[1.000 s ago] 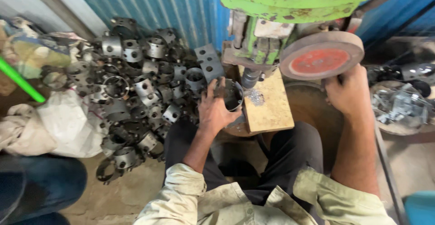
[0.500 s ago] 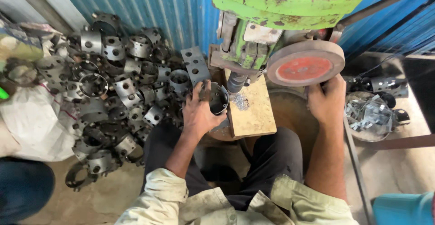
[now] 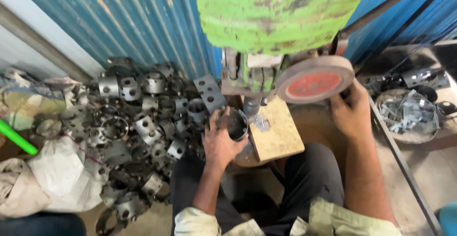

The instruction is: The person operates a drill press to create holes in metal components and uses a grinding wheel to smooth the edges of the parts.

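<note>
Your left hand (image 3: 220, 143) is clamped around a dark metal ring (image 3: 236, 124), its open axis roughly upright, directly under the press punch (image 3: 251, 106) beside the wooden block (image 3: 276, 133). Your right hand (image 3: 351, 112), well apart, grips the red-faced handwheel (image 3: 314, 79). Similar perforated rings (image 3: 138, 122) lie heaped beyond your left hand.

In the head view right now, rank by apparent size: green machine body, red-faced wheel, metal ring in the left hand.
1. Green machine body, though nearest the camera.
2. Red-faced wheel.
3. Metal ring.
</note>
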